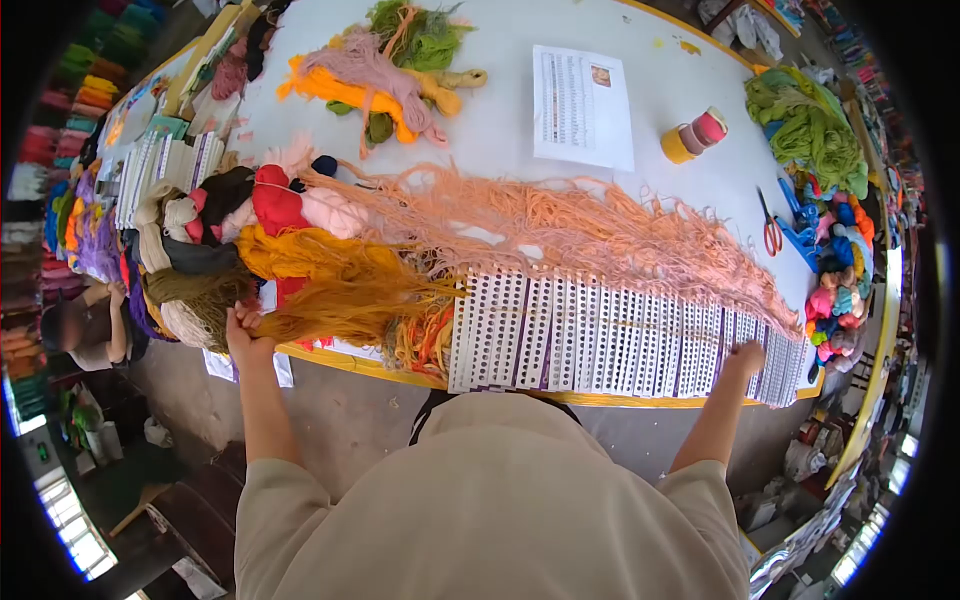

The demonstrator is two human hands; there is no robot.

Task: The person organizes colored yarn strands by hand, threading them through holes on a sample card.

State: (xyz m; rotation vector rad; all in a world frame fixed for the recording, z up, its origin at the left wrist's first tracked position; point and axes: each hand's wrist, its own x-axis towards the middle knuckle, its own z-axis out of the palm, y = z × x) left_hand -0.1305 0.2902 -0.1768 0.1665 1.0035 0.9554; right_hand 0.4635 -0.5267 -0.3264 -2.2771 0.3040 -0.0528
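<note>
My left hand point(243, 328) is closed on the near end of a loose mustard-brown yarn hank point(345, 300), beside an olive skein point(200, 298). Over the right part of a long row of white perforated cards point(590, 335), my right hand point(745, 358) is closed. Thin brownish strands stretch across the cards toward its fingers, which appear to pinch them. Tangled peach-pink yarn point(580, 225) lies along the back of the cards. Orange and yellow yarn point(418, 340) bunches at their left end.
Red-handled scissors point(772, 235) and a printed sheet point(583, 108) lie on the white table point(490, 110). Yarn cones point(693, 136) are farther back. Mixed skeins point(375, 85), green yarn point(808, 130) and colourful balls point(838, 285) sit around. Another person point(90, 325) is at far left.
</note>
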